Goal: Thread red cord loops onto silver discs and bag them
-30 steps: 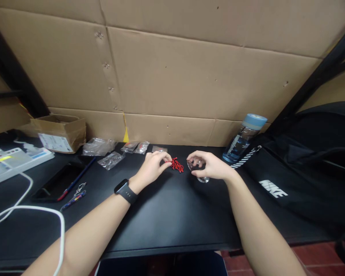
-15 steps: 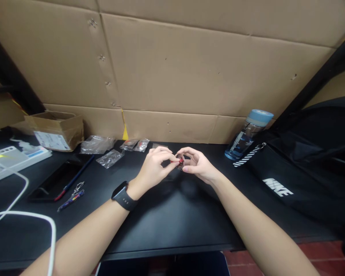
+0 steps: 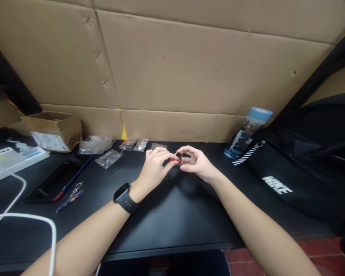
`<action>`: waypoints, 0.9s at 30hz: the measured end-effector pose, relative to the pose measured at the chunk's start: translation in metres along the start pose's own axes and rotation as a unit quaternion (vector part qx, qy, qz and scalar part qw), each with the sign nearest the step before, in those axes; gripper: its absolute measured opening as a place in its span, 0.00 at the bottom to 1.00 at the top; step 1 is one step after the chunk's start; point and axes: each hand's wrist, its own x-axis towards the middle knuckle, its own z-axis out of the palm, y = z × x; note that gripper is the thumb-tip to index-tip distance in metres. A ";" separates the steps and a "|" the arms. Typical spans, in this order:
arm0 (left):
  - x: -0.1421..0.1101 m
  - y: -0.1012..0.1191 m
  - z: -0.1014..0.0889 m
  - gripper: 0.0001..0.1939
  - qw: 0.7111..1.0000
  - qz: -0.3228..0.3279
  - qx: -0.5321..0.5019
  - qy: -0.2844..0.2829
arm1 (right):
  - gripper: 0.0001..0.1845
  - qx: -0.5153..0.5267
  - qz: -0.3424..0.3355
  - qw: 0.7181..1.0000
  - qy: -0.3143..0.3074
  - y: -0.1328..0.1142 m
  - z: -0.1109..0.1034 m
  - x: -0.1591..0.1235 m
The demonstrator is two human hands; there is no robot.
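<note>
My left hand (image 3: 156, 165), with a black smartwatch (image 3: 125, 197) on its wrist, pinches a small bundle of red cord (image 3: 176, 160) between thumb and fingers. Facing it, my right hand (image 3: 197, 163) curls around a small clear round container (image 3: 181, 156), its rim turned toward the left hand. The cord is at the container's opening, partly hidden by my left fingers. Both hands are held close together above the black table (image 3: 172, 214). Most of the container is covered by my right fingers.
Small clear plastic packets (image 3: 109, 158) lie behind my left hand, by an open cardboard box (image 3: 53, 130). A phone (image 3: 57, 178), pen, keychain (image 3: 71, 199) and white cable (image 3: 25, 216) are left. A water bottle (image 3: 247, 132) and black bag (image 3: 299, 165) stand right.
My right hand has moved left with the clear container, and my left hand has brought the red cord to its opening. Over the last half second the hands have shifted only slightly.
</note>
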 end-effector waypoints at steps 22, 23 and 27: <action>-0.007 -0.001 0.005 0.06 1.000 -0.002 0.025 0.006 | 0.29 -0.110 0.026 0.991 0.073 0.005 0.008 -0.001; -0.006 -0.001 0.005 0.06 1.000 -0.005 0.019 0.005 | 0.28 -0.107 0.031 0.991 0.074 0.005 0.008 -0.001; -0.003 -0.004 0.002 0.06 1.000 -0.018 -0.007 -0.013 | 0.29 -0.072 0.031 0.993 0.093 0.007 0.008 0.001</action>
